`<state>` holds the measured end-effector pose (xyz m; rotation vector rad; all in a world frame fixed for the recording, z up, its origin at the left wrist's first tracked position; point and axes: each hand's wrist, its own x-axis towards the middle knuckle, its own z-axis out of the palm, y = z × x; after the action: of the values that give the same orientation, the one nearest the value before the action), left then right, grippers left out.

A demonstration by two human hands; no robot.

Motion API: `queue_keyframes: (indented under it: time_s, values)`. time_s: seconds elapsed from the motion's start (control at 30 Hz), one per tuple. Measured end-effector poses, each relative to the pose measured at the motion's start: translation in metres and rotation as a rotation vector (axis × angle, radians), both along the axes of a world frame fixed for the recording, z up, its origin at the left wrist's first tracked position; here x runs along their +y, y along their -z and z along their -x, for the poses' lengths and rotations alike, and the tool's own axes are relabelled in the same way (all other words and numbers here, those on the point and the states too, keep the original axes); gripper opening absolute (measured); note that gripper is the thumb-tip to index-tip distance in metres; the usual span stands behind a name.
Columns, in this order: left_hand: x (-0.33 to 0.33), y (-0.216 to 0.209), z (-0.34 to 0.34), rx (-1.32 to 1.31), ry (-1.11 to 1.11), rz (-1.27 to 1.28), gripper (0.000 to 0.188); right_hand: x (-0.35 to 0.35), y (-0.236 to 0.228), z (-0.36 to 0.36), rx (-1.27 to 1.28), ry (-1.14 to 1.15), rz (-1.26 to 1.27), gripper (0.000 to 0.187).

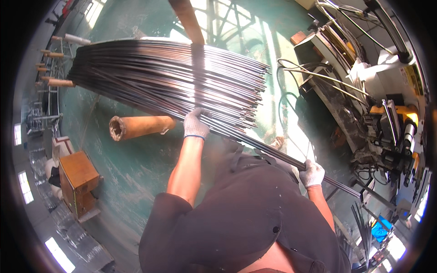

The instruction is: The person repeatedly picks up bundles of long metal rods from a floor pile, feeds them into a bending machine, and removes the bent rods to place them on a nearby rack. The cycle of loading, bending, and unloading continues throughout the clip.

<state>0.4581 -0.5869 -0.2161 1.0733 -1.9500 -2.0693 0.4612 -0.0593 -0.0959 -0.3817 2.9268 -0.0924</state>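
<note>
A wide layer of long dark metal rods (154, 68) lies fanned out in front of me, their right ends uneven. Along its near edge, several rods run together as a small bundle (266, 148) that slants down to the right, past my body. My left hand (196, 123), in a white knitted glove with a blue cuff edge, is closed round the rods near the middle. Farther right, my right hand (312, 174), gloved the same way, grips the bundle nearer its right end. Both hands' fingertips are partly hidden.
A brown cardboard tube (141, 127) lies under the rods' near side; another brown post or tube (187, 20) touches their far side. A wooden cabinet (78, 175) stands at left. Machinery (337, 109) with loose cables fills the right. More dark rods (361, 227) are at lower right.
</note>
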Motion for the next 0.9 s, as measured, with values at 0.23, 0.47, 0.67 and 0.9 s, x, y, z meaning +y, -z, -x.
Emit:
queue_keyframes:
  time_s: [0.23,0.47,0.67,0.9]
  values:
    - [0.140,-0.121,0.039,0.352,0.051,-0.244,0.018,0.199,0.020,0.004,0.049,0.193,-0.050,0.018]
    - [0.216,-0.288,0.121,0.573,-0.082,-0.890,0.005,0.451,0.059,-0.038,0.347,0.902,0.163,0.016]
    - [0.397,-0.301,0.175,0.494,0.222,-0.795,0.015,0.328,-0.011,0.043,-0.009,1.030,2.897,0.034]
    - [0.430,-0.334,0.274,0.629,0.525,-0.881,0.022,0.391,0.000,0.091,0.462,1.218,2.664,0.011]
